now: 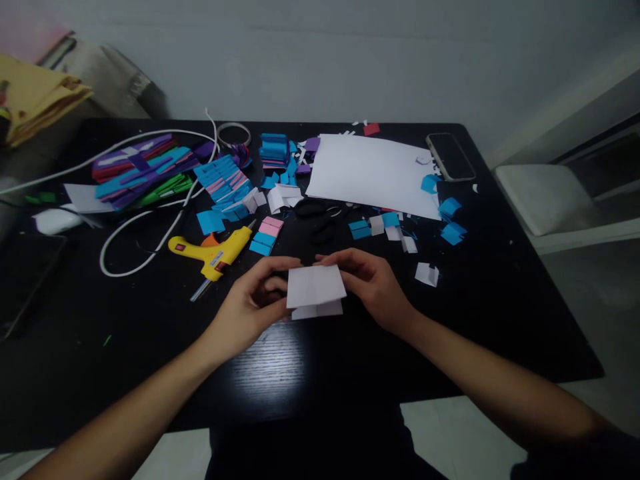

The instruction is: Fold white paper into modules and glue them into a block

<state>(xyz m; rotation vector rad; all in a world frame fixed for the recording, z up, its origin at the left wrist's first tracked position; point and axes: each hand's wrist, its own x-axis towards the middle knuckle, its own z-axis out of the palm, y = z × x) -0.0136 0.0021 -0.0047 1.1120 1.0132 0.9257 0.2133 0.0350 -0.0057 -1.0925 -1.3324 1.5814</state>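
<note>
A folded piece of white paper (316, 285) is held above the black table (400, 360), with a lower flap showing beneath its top layer. My left hand (255, 297) grips its left edge, thumb in front and fingers curled behind. On the other side, my right hand (373, 283) pinches the paper's upper right edge. Some fingertips are hidden behind the paper. Just left of my left hand lies a yellow glue gun (213, 255). Beyond the paper are black scissors (320, 215) and a pink and blue folded strip (267, 235).
White sheets (373, 173) lie at the back beside a phone (451, 157). Blue and white folded pieces are scattered around them. Bundled coloured strips (145, 170) and a looping white cable (103, 257) occupy the left. A chair (543, 200) stands at the right.
</note>
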